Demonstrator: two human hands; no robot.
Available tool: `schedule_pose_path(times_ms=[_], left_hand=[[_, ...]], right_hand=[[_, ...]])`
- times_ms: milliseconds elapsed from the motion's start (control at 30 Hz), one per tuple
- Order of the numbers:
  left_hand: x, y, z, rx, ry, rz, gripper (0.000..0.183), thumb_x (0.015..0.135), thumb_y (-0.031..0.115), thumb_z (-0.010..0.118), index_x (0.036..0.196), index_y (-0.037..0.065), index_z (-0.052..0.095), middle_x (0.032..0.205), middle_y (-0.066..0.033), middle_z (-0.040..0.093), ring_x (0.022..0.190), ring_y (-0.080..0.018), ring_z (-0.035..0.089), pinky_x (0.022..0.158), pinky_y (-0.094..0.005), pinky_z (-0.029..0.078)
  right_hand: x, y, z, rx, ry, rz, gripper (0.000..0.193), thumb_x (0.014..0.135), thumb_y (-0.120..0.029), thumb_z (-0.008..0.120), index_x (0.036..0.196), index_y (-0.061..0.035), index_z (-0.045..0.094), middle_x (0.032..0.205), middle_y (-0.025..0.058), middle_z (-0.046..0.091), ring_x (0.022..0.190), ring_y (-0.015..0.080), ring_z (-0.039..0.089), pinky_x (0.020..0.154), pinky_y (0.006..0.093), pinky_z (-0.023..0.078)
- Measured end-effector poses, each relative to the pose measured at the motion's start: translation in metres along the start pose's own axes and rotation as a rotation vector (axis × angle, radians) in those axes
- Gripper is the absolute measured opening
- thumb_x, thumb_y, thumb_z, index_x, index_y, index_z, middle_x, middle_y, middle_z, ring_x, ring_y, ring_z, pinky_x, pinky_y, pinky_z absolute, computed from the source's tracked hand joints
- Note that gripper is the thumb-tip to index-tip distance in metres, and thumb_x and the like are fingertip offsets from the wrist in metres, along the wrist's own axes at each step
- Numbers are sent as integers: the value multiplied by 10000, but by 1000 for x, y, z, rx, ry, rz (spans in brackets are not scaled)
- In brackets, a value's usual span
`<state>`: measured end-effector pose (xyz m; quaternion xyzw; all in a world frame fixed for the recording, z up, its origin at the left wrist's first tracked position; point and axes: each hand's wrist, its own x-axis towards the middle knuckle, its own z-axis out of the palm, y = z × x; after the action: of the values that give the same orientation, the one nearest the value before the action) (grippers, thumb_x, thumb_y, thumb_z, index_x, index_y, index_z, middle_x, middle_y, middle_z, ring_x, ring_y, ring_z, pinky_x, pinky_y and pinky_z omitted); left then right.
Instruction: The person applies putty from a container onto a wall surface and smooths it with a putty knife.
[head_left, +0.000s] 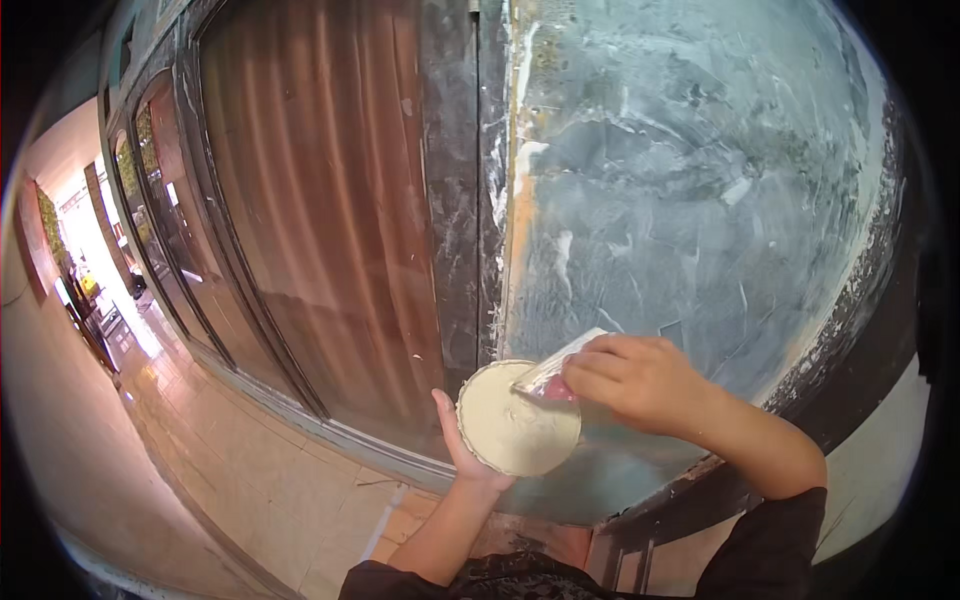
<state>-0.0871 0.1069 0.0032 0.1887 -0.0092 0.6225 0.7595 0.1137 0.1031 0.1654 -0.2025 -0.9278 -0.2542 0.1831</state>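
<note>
My left hand (466, 450) is wrapped round the side of a round tub (461, 408) at the lower middle, thumb up along its left edge. Smooth cream-coloured putty (522, 430) fills the tub nearly to its rim. In my right hand (640, 378) is a flat scraper (548, 374), gripped between fingers and thumb. Its lower edge meets the putty near the tub's upper right, and part of it is hidden by my fingers. Just beyond both hands stands a blue-grey wall panel (640, 240) with whitish smears and patches.
Left of the panel runs a dark door frame (455, 200) beside a glass pane with a brown curtain (320, 180). A tiled floor (250, 450) stretches down a passage toward a bright opening. Below the panel is a dark ledge (850, 380), and a ladder-like frame (630, 565) stands near my body.
</note>
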Motion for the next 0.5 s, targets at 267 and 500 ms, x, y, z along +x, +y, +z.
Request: schedule_pose_path(times_ms=[267, 500], left_hand=[[19, 23, -61, -2, 72, 127, 1032, 909, 898, 256, 1524, 92, 448, 1541, -187, 482, 1347, -460, 522, 1027, -743, 457], [0, 55, -101, -51, 128, 117, 1006, 898, 893, 287, 1504, 107, 453, 1535, -204, 470, 1339, -504, 508, 959, -832, 439]], right_hand=[[40, 44, 24, 173, -250, 504, 188, 929, -119, 666, 1117, -101, 670, 969, 141, 734, 913, 393, 700, 731, 492, 535], [43, 63, 79, 229, -240, 640, 165, 966, -221, 662, 1085, -110, 687, 919, 156, 741, 870, 423, 694, 717, 535, 522]])
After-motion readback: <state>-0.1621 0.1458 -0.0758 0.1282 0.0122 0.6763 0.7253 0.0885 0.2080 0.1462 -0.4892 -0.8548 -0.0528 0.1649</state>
